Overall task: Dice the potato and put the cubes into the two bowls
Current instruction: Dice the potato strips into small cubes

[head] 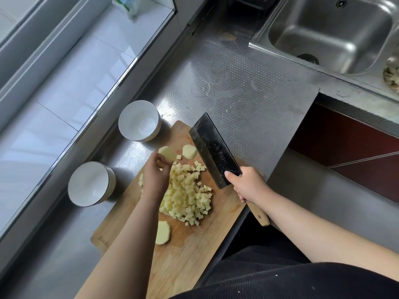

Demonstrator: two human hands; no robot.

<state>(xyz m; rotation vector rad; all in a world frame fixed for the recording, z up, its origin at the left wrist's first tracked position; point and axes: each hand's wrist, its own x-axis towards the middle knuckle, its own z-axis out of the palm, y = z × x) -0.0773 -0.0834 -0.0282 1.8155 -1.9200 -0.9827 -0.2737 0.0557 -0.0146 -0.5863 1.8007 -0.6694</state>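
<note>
Over potato cubes [185, 195], left hand [155, 178] fingers curled – right hand [248, 186] gripping cleaver [213, 151]

both forearms are bare with no sleeves in view, and dark ribbed clothing [280, 281] covers the person's body.

A textured steel counter [237, 87] runs between a sink [328, 33] and a bright tiled sill [71, 83].
</note>
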